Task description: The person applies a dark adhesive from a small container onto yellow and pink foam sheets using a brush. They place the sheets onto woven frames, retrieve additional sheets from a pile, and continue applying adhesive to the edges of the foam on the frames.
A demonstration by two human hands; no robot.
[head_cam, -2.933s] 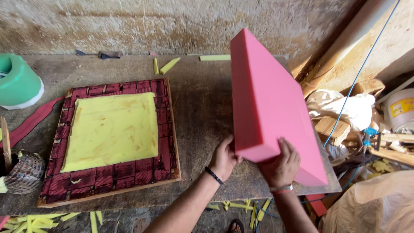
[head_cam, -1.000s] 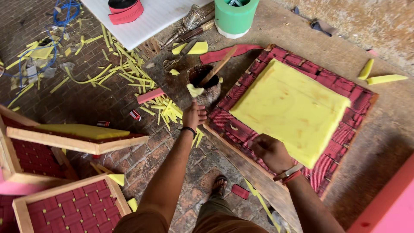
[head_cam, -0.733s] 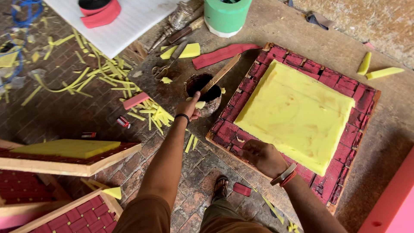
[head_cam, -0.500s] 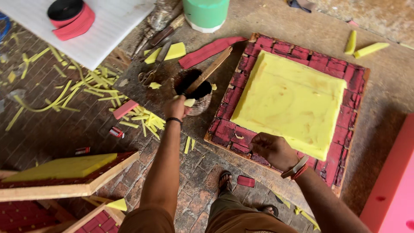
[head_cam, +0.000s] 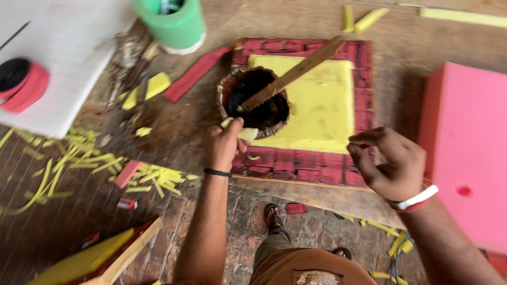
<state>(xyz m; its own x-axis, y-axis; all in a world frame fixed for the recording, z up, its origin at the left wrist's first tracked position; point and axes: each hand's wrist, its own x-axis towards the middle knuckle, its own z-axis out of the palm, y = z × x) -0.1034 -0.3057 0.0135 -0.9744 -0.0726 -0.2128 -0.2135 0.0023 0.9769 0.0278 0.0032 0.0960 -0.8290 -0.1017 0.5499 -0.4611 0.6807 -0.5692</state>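
Observation:
My left hand [head_cam: 226,145] grips the near rim of a round tin [head_cam: 255,100] of dark glue, held over the left part of a wooden frame with red webbing [head_cam: 309,161]. A flat wooden stick [head_cam: 296,71] leans in the tin, pointing up to the right. A yellow foam square [head_cam: 319,113] lies on the webbing. My right hand [head_cam: 391,161] hovers over the frame's near right corner, fingers curled and apart, holding nothing. A thick pink foam slab [head_cam: 465,142] lies on the table to the right.
A green plastic tub [head_cam: 171,24] stands at the top. A white board [head_cam: 63,68] with a red-and-black tape roll [head_cam: 21,84] lies left. Yellow foam scraps [head_cam: 153,177] litter the brick floor. Another framed cushion [head_cam: 100,256] sits bottom left. My sandalled foot [head_cam: 272,216] shows below.
My left hand took the glue tin from the table's left edge and brought it over the frame. The pink slab now lies flat on the table. My right hand lifted off the frame.

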